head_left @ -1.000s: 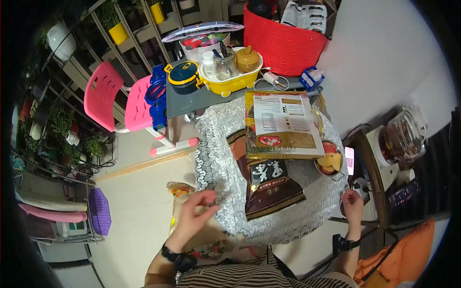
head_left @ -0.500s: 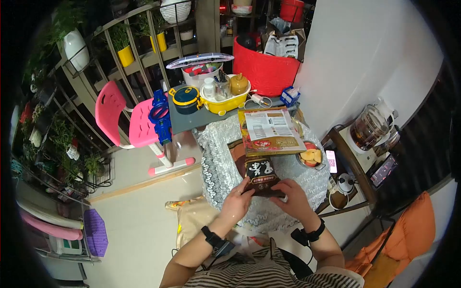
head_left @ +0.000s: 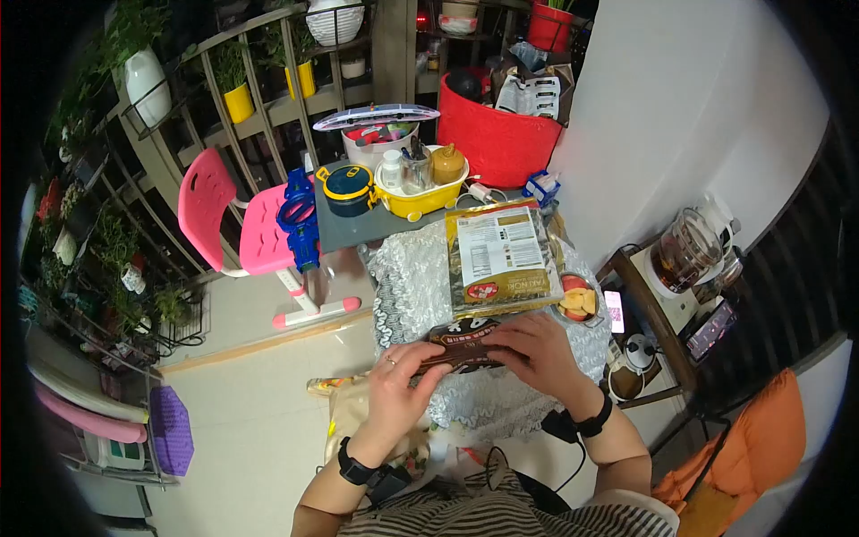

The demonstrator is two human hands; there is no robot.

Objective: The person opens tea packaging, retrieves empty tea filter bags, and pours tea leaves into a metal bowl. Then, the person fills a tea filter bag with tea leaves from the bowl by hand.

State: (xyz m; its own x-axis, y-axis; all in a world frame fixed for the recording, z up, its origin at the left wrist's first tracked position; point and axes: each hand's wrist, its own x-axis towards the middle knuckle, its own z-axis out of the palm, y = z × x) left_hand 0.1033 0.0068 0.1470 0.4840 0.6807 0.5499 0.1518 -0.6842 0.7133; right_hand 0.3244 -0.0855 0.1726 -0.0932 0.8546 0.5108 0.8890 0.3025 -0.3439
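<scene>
A pale wall (head_left: 662, 116) rises on your right, a railing with plants runs along your left, and a pink chair (head_left: 208, 210) stands in front of it. The grey surface (head_left: 394, 219) beyond carries a yellow tray (head_left: 434, 200); the nearer surface (head_left: 412, 277) wears a silvery cloth. On that cloth lies a seaweed packet (head_left: 492, 255), with the brown bag (head_left: 465, 345) on your side of it, between your hands. The bag looks folded over, so the folding seems partly done; it does not yet lie flat or free of your grip. Your left hand (head_left: 403, 389) and right hand (head_left: 537, 358) each clamp one side of it between fingers and thumb. Cut fruit (head_left: 579, 302) sits just right of the packet.
</scene>
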